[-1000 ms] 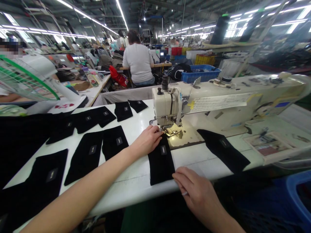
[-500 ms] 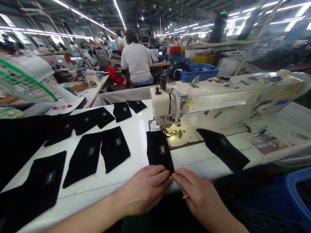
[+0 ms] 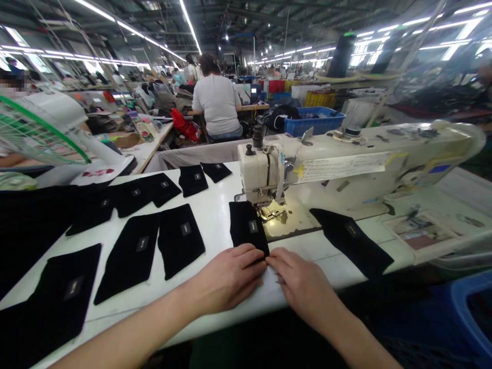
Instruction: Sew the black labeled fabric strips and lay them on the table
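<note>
A black fabric piece (image 3: 246,225) with a small grey label lies under the sewing machine's head, its right edge beside the lit presser foot (image 3: 272,211). My left hand (image 3: 232,277) rests on the near end of this piece, fingers closed on its lower right corner. Touching the same corner, my right hand (image 3: 298,277) pinches the edge between thumb and fingertips. Something small and pale shows under the right fingers, too small to name. The sewing machine (image 3: 338,159) stands just beyond both hands.
Several labelled black pieces (image 3: 180,241) lie on the white table (image 3: 215,200) at left. Another black piece (image 3: 351,238) lies at right. A fan (image 3: 42,128) stands far left, a blue basket (image 3: 469,302) lower right. A person in a white shirt (image 3: 217,102) sits ahead.
Both hands have moved slightly forward toward the machine, and the black piece has slid forward with them. The camera view has shifted a little.
</note>
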Tool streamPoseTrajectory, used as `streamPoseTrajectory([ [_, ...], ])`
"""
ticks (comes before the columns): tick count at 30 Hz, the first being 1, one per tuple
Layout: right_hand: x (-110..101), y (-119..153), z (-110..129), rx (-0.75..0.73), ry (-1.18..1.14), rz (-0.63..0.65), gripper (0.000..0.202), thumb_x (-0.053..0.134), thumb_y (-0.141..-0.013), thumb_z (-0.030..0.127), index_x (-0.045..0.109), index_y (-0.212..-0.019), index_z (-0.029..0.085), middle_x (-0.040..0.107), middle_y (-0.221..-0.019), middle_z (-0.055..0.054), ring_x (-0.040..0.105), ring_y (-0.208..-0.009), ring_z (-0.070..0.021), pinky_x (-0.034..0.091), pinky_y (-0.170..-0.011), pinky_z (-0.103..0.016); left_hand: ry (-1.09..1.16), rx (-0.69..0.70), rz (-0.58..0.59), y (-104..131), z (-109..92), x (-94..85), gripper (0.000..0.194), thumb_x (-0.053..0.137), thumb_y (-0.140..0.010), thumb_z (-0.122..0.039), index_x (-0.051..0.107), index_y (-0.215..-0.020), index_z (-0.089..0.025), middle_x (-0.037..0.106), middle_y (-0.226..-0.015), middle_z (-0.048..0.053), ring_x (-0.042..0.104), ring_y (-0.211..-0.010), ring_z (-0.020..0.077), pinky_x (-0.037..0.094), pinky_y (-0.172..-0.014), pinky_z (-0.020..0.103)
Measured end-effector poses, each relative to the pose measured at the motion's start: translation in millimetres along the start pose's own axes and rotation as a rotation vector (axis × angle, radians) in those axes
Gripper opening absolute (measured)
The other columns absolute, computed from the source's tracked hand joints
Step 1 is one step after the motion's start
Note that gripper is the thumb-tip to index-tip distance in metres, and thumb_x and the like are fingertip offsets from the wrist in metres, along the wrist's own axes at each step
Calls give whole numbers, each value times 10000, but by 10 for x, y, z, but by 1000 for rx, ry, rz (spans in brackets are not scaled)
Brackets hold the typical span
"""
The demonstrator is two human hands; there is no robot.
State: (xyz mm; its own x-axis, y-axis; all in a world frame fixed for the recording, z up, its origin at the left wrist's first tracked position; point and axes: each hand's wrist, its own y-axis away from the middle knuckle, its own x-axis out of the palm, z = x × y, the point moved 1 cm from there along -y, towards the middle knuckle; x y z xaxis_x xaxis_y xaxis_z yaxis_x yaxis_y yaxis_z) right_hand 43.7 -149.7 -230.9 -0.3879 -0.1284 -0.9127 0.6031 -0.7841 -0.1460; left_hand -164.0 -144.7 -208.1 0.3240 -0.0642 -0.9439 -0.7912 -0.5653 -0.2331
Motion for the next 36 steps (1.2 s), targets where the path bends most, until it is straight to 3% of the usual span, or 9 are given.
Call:
streamPoseTrajectory([
  [24,-77,-610,-174,72,83,-3,354,450,-969,88,655,-1241,183,635,-1266,-82,654,-1047,-199,532,-778,-285,4,-13,-39,-224,567,-107,257,481,-1000,-223,682,-1131,-129,657,-1161,140,591,-1075,251,562,-924,418],
  [36,-29,-521,-209,90,98,-27,360,446,-957,63,644,-1238,171,639,-1254,-87,673,-993,-200,536,-776,-288,-32,-47,-99,-301,864,-88,259,512,-990,-225,702,-1153,-158,667,-1166,130,608,-1103,250,563,-948,430],
])
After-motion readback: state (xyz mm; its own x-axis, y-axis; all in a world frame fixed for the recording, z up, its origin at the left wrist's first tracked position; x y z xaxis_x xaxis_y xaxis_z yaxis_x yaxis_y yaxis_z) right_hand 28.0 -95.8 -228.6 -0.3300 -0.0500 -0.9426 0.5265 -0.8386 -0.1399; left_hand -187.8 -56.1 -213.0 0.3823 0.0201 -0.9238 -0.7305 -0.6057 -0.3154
